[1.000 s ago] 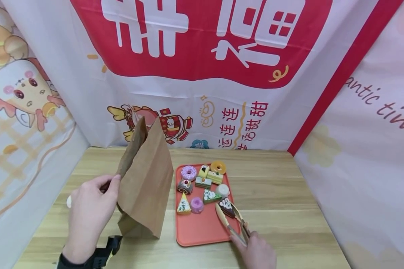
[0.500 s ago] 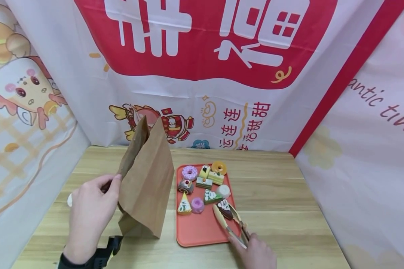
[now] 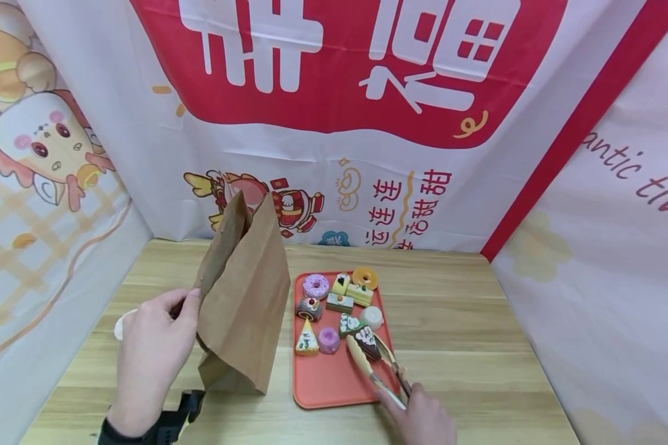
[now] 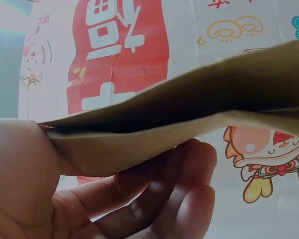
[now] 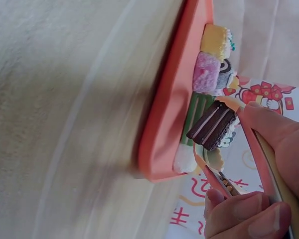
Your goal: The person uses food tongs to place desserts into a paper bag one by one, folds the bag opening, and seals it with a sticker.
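Note:
My left hand [image 3: 158, 349] pinches the near rim of a brown paper bag [image 3: 250, 296], which stands upright with its mouth parted. In the left wrist view the thumb is at the bag's rim [image 4: 104, 149] and the fingers curl beneath it. My right hand [image 3: 423, 419] grips a pair of food tongs [image 3: 360, 358]. Between the tong tips is a toy chocolate cake slice [image 5: 213, 127] with white topping, over the red tray [image 3: 328, 389] beside a green cake slice [image 3: 349, 324]. Whether the chocolate slice touches the tray is hard to tell.
Toy sweets share the tray: a purple doughnut [image 3: 315, 286], an orange doughnut [image 3: 364, 278], a yellow cake wedge [image 3: 307, 339], a pink round sweet [image 3: 329, 340] and several others. A white object [image 3: 120, 326] lies partly behind my left hand. Printed cloth [image 3: 334, 142] encloses the wooden table [image 3: 434, 303].
The tongs and the chocolate cake slice have shifted left over the tray, closer to the green slice. The left hand keeps its hold on the bag. The head view has shifted slightly.

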{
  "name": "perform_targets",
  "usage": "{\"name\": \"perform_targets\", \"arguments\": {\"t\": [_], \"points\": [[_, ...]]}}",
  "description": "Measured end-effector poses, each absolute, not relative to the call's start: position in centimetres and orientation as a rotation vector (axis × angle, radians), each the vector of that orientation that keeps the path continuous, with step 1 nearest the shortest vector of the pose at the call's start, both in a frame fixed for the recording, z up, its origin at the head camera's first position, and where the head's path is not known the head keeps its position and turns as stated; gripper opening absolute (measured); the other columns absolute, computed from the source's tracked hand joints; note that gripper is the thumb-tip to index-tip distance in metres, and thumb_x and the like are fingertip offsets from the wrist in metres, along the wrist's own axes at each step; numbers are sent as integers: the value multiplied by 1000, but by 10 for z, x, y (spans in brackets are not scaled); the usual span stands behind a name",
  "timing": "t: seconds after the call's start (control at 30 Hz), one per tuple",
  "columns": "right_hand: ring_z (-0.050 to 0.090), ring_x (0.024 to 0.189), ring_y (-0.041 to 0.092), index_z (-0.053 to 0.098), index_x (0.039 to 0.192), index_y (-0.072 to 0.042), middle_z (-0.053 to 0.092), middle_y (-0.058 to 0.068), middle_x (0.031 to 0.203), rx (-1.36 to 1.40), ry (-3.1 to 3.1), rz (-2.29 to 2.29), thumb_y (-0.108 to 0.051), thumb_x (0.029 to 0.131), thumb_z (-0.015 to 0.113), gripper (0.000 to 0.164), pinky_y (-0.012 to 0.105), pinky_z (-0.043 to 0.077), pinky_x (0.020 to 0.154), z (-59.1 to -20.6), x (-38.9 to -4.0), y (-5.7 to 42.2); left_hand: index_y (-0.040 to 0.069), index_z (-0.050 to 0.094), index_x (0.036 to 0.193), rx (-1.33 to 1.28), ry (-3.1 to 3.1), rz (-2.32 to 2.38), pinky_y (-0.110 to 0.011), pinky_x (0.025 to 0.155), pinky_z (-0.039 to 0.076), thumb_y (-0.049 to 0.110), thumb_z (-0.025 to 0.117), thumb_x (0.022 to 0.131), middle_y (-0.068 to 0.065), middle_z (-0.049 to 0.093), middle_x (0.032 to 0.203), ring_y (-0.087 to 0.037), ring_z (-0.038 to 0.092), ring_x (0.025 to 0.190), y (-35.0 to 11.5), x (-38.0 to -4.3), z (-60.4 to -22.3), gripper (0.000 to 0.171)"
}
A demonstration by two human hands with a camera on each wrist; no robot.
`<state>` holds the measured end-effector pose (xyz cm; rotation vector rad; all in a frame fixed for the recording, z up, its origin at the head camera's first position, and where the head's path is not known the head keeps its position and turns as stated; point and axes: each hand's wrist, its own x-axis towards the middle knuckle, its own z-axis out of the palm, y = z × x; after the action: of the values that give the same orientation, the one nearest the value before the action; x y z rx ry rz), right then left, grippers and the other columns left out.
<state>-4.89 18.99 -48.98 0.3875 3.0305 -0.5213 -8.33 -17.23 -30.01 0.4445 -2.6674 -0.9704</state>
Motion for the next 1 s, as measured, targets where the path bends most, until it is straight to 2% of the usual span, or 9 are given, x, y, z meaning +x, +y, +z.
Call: {"name": "perform_targets", "arguments": {"t": [0.13,0.63,0.83,1.0], "points": [[45,49,23,51,74,-8,44,5,57,380,3033,-520,-82,75,57,74,42,35,43,-484,-49,188,11,74,112,463,-2694,-997,-45,63,45,41,46,102,-8,70,92,-31,61,86,-173,-83,-300,42],[44,45,20,53,79,-8,45,4,57,302,3113,-595,-85,75,51,76,37,31,38,-448,-67,181,10,71,117,473,-2724,-1017,-47,66,45,41,44,103,-12,69,99,-33,61,91,-174,-81,-300,44],[40,42,15,57,78,-7,42,0,53,152,3276,-621,-80,77,56,73,33,28,38,-421,-85,171,10,73,111,467,-2732,-1025,-38,59,40,40,42,104,-8,64,83,-29,57,80,-176,-82,-300,44],[38,41,14,58,79,-6,40,-1,53,52,3318,-652,-80,79,53,74,31,26,38,-393,-98,159,10,73,99,460,-2732,-1006,-37,55,38,39,41,104,-8,62,80,-30,55,78,-175,-81,-299,43]]}}
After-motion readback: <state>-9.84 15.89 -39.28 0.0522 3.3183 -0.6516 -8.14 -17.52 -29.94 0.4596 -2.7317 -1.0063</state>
